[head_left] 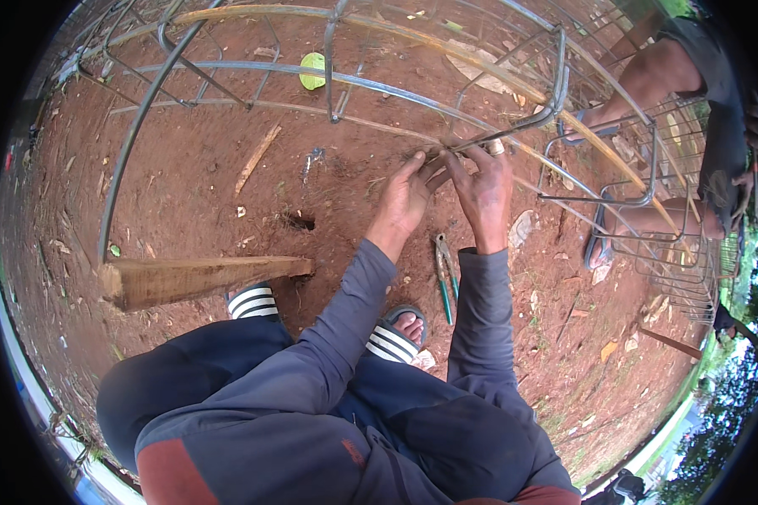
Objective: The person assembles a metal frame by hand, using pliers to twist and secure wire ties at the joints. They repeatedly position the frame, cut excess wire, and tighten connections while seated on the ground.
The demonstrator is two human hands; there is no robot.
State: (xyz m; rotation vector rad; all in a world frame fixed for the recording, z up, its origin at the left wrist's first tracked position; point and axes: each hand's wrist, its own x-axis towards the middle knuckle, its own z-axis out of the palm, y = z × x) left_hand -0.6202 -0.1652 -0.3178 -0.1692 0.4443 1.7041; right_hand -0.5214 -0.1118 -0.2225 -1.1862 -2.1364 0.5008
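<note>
Past my knees (328, 396), at twelve o'clock, my left hand (404, 198) and right hand (486, 189) pinch together on thin tie wire (446, 151) at a rebar (370, 84) crossing (soft, bendy, best gripped near its ends), pliers (445, 273) lying below.

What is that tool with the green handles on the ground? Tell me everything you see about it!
The pliers lie flat on the red dirt ground, just below the two working hands and between the person's forearms. They have a greyish metal head pointing up toward the hands and two thin green handles pointing down toward the sandaled foot. The handles lie slightly apart. Nothing holds or touches them.
</note>
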